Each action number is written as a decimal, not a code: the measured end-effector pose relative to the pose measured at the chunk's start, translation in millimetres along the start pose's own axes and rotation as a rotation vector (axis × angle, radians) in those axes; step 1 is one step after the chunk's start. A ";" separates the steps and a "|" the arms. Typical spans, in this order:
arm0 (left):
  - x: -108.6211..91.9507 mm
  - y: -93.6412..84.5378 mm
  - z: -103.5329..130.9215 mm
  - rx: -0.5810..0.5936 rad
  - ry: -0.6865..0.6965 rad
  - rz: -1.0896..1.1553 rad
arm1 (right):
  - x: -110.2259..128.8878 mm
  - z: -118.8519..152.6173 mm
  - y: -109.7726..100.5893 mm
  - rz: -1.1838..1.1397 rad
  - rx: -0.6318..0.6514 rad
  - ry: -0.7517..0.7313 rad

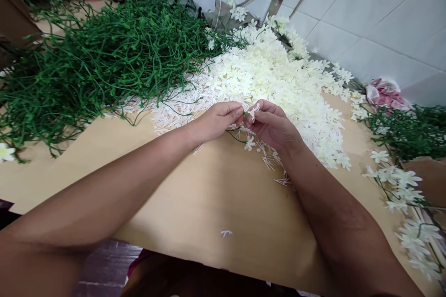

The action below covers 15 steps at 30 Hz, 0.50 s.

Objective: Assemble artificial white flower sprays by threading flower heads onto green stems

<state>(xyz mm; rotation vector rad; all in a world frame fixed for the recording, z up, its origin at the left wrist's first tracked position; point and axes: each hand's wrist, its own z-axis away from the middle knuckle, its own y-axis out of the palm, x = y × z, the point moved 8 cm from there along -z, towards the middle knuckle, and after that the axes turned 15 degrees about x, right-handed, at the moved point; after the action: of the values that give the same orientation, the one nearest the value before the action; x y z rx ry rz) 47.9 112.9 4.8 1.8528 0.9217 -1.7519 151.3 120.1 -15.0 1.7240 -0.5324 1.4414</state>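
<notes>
My left hand (223, 118) pinches a green stem, whose tip shows between the two hands. Close beside it, my right hand (273, 125) holds a small white flower (253, 111) by its fingertips, at the stem's tip. Below the hands hangs a green stem end with another white flower (249, 143). Behind my right hand lies a large heap of cream-white flowers (278, 74). White thin sticks (177, 106) spread behind my left hand, beside a big pile of green stems (121, 51).
Brown cardboard (195, 209) covers the work surface, with a small white piece (226, 233) near its front. At the right are flowered stems (400, 181) and more green stems (414, 130). A tiled wall (376, 23) stands behind.
</notes>
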 end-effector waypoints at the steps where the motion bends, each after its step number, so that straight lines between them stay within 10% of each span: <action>1: 0.7 -0.4 -0.5 -0.004 0.001 0.024 | -0.7 0.0 0.5 -0.006 0.005 0.003; 15: 6.4 -0.5 -2.5 0.054 -0.030 0.002 | -7.0 -2.5 0.5 0.000 -0.040 -0.034</action>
<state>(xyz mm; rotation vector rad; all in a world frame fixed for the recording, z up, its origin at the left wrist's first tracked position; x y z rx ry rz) 49.2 116.0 -1.2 1.8547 0.8690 -1.8162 147.6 120.6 -21.4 1.7192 -0.5760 1.3942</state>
